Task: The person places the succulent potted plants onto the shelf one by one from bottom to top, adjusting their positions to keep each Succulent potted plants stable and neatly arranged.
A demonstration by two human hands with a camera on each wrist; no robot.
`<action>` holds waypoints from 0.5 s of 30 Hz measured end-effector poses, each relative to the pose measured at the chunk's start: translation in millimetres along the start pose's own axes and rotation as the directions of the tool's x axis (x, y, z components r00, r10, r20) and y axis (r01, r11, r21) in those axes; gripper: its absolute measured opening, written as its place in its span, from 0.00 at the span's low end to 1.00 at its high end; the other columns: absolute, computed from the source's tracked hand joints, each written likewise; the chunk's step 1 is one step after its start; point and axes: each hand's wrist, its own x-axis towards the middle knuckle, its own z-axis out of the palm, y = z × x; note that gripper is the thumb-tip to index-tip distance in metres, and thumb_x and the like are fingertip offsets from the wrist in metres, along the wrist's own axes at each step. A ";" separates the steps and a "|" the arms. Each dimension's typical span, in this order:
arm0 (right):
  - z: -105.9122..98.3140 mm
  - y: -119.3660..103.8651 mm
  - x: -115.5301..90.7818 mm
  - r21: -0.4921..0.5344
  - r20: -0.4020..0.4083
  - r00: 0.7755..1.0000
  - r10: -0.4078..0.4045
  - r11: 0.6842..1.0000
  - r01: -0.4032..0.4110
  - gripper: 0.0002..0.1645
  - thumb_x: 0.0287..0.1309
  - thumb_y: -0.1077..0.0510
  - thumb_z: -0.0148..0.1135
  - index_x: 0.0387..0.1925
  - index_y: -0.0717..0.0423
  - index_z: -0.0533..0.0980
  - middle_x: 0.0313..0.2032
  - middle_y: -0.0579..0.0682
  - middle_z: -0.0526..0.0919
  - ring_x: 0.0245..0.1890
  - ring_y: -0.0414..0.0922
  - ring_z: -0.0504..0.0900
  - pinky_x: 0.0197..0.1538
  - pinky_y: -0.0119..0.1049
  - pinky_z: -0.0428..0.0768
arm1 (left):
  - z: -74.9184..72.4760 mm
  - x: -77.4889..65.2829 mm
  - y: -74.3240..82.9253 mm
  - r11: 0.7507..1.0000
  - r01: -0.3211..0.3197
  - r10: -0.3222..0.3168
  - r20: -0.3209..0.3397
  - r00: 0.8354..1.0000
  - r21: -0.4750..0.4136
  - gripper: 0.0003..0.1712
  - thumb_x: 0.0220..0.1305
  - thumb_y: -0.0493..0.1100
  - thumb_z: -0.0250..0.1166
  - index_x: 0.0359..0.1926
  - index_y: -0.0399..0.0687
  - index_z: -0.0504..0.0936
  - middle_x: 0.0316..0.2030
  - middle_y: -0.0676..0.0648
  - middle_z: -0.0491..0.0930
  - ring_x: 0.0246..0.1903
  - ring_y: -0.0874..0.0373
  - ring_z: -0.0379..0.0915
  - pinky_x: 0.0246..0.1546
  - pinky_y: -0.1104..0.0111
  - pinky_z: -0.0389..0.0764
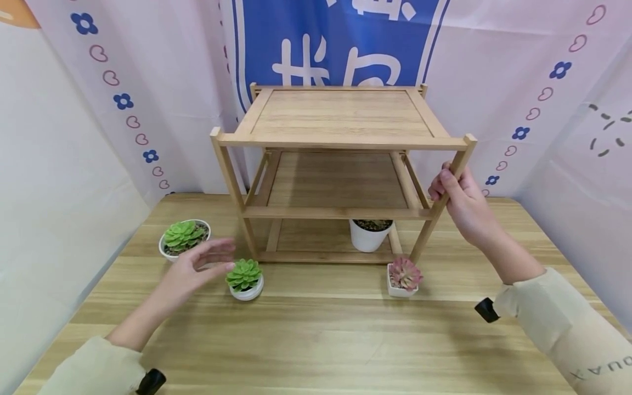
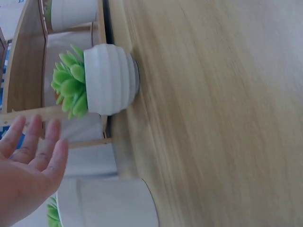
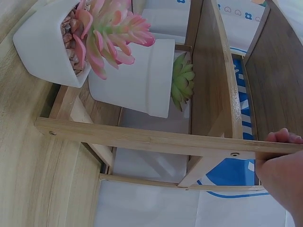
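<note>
A three-tier wooden shelf (image 1: 340, 213) stands on the table, and my right hand (image 1: 464, 203) grips its front right post, also seen in the right wrist view. My left hand (image 1: 204, 266) is raised with fingers extended, holding nothing, between two potted green succulents. The smaller succulent (image 1: 245, 276) in a ribbed white pot (image 2: 111, 79) stands just right of that hand, before the shelf's left leg. The larger succulent (image 1: 184, 236) is behind the hand to the left. On the bottom tier sits a white pot (image 1: 367, 238) with a green succulent (image 3: 182, 81).
A pink succulent (image 1: 405, 274) in a square white pot stands by the shelf's front right leg. Behind the shelf hangs a pale curtain (image 1: 494, 49) with a blue panel (image 1: 340, 41). The wooden table (image 1: 316, 340) extends toward me.
</note>
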 end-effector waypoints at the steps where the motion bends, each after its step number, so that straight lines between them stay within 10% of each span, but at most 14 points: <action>1: 0.1 -0.1 0.0 -0.002 -0.002 1.000 0.000 1.000 0.000 0.07 0.81 0.54 0.41 0.47 0.53 0.59 0.33 0.50 0.59 0.35 0.45 0.63 0.42 0.31 0.67 | -0.7 0.1 -1.6 1.000 0.011 -0.011 0.012 1.000 0.006 0.31 0.71 0.38 0.66 0.70 0.32 0.69 0.62 0.31 0.74 0.57 0.52 0.76 0.51 0.74 0.79; 15: -0.2 1.0 0.1 -0.036 -0.022 1.000 -0.002 0.999 0.002 0.09 0.81 0.54 0.43 0.48 0.56 0.59 0.33 0.50 0.62 0.35 0.44 0.65 0.42 0.31 0.68 | -9.8 0.9 -23.0 0.999 0.038 -0.041 0.172 0.984 0.020 0.45 0.62 0.38 0.73 0.74 0.31 0.61 0.67 0.29 0.68 0.63 0.32 0.68 0.57 0.59 0.80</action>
